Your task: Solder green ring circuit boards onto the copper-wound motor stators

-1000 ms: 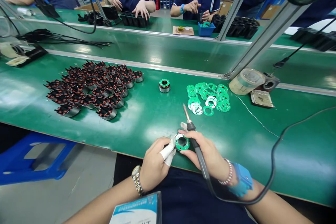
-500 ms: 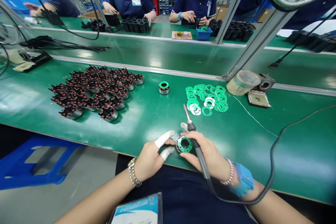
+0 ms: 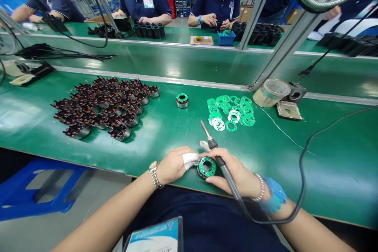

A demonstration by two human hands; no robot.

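Observation:
My right hand (image 3: 236, 171) holds a soldering iron (image 3: 226, 173) with its tip pointing up and away, while its thumb and finger also rest around a motor stator (image 3: 203, 173). A green ring-shaped circuit board (image 3: 213, 167) lies on that stator's face. My left hand (image 3: 177, 164), with white finger covers, is closed against the stator's left side; its fingertips are partly hidden. Beyond my hands stands another stator (image 3: 182, 104) topped with a green ring board. Loose green ring boards (image 3: 231, 126) are spread to its right.
Many wound stators (image 3: 119, 133) crowd the left of the green bench (image 3: 159, 141). A round container (image 3: 271, 92) and a small square tin (image 3: 289, 111) sit at the right. The iron's cable (image 3: 301, 177) loops over my right forearm. Co-workers sit across a metal frame (image 3: 262, 65).
My left hand has moved right, its thumb and finger closing in from apart to the stator's side. The stator has turned slightly, and the right hand still holds the soldering iron.

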